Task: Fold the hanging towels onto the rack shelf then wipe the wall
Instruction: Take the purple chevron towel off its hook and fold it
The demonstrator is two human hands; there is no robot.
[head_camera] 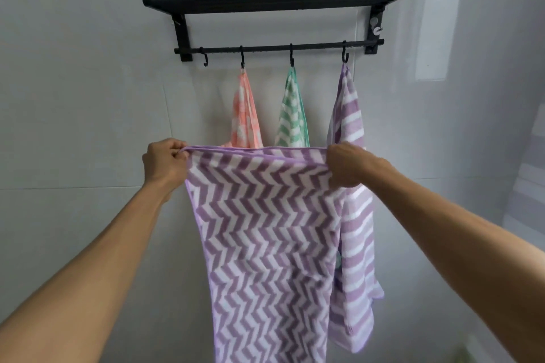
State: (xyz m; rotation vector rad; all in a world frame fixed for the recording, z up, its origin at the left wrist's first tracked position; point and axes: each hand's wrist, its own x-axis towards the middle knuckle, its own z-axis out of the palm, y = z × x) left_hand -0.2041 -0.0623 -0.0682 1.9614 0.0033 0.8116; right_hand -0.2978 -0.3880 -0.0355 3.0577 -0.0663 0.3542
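purple towel held up below the rack

both hands hold a purple zigzag towel [259,239] by its top edge, spread flat in front of the wall [88,82]. the left hand [165,160] pinches the top left corner; the right hand [345,165] grips the top right corner with fingers curled round the cloth. the towel hangs straight down below the black rack [280,0] fixed to the wall. under the rack's shelf a bar carries four hooks. the leftmost hook [204,59] is bare. from the other three hang an orange towel [246,109], a green towel [292,109] and a purple striped towel [354,215], all behind the held one.
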